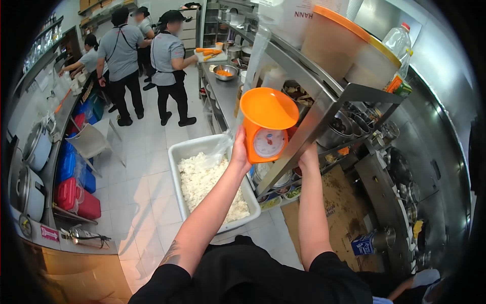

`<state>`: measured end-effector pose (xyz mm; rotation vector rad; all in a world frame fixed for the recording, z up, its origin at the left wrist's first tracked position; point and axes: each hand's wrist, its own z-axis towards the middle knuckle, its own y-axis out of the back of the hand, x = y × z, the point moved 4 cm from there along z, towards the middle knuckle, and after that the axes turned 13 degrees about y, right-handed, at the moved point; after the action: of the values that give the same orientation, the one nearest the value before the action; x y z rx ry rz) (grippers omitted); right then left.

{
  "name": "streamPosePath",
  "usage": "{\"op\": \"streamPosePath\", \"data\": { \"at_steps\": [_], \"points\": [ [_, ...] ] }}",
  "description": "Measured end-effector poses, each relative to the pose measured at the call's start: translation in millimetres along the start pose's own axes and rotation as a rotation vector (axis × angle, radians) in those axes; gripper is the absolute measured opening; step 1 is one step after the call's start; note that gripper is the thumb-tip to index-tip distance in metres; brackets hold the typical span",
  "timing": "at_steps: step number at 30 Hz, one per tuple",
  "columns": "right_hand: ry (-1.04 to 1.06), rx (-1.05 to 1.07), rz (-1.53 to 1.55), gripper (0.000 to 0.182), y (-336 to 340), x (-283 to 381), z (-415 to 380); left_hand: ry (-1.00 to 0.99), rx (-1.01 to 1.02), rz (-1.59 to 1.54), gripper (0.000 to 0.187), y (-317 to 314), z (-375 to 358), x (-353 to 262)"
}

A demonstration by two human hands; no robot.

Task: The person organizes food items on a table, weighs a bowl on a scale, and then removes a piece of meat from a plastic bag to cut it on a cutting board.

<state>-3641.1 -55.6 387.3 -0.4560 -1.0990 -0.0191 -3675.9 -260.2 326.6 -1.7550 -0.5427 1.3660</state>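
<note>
My left hand is closed around the left side of an orange kitchen scale, which has a round white dial and a wide orange pan on top. The scale is held up beside a metal shelf unit, tilted a little, dial facing me. My right hand reaches behind the shelf's upright to the right of the scale, its fingers mostly hidden by the metal. Below my left forearm, a large white tub holds white rice with a clear plastic bag on it.
Several people in grey shirts stand at the back left, one near carrots on a board. A steel bowl sits on the counter. Orange-lidded and yellow-lidded containers top the shelf. A white chair stands left.
</note>
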Motion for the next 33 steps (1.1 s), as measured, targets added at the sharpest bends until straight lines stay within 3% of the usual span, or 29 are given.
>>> {"op": "streamPosePath", "data": {
  "at_steps": [1,4,7,12,14,16,19,21,25,26,28,31,33],
  "points": [
    [0.010,-0.006,-0.004,0.016,-0.8,2.3,-4.5,0.079,0.149,-0.144,0.070,-2.4,-8.5,-5.5],
    [0.198,-0.309,-0.035,0.022,18.4,14.6,-25.7,0.179,0.147,-0.354,0.063,18.8,-25.1,-8.3],
    [0.527,-0.398,-0.142,0.031,-16.8,66.9,-87.6,0.196,0.098,-0.386,0.064,42.6,-51.3,-11.0],
    [0.606,0.305,-0.595,0.026,-86.1,79.3,-159.3,0.158,0.030,-0.392,0.053,121.2,-121.5,-25.4],
    [0.556,0.454,-0.503,0.022,-106.8,53.3,-160.0,0.113,-0.031,-0.352,0.051,158.3,-167.0,-36.1],
    [0.306,0.477,-0.455,0.013,-116.5,20.7,-164.3,0.073,-0.101,-0.336,0.052,190.6,-223.6,-41.4],
    [0.255,0.610,-0.465,0.013,-126.0,-23.2,-191.2,0.064,-0.189,-0.420,0.057,241.2,-305.0,-36.5],
    [0.219,0.654,-0.478,0.014,-130.1,-30.8,-228.7,0.078,-0.407,-0.398,0.060,247.2,-353.9,-33.8],
    [0.160,0.766,-0.499,0.014,-124.6,-24.8,-319.7,0.199,-0.401,-0.318,0.061,257.2,-414.1,-35.0],
    [0.137,0.673,-0.534,0.014,-111.0,-20.3,-338.9,0.200,-0.375,-0.336,0.059,265.9,-423.5,-37.0],
    [0.053,0.814,-0.658,0.015,-88.5,-16.2,-389.3,0.325,-0.336,-0.302,0.057,291.6,-439.5,-44.9],
    [-0.008,0.634,-0.982,0.016,-33.6,-11.6,-466.9,0.373,-0.188,-0.320,0.051,337.7,-446.4,-72.9],
    [0.038,0.269,-1.046,0.019,-12.0,10.2,-527.5,0.524,-0.133,-0.268,0.049,375.9,-451.8,-95.2]
  ]
}}
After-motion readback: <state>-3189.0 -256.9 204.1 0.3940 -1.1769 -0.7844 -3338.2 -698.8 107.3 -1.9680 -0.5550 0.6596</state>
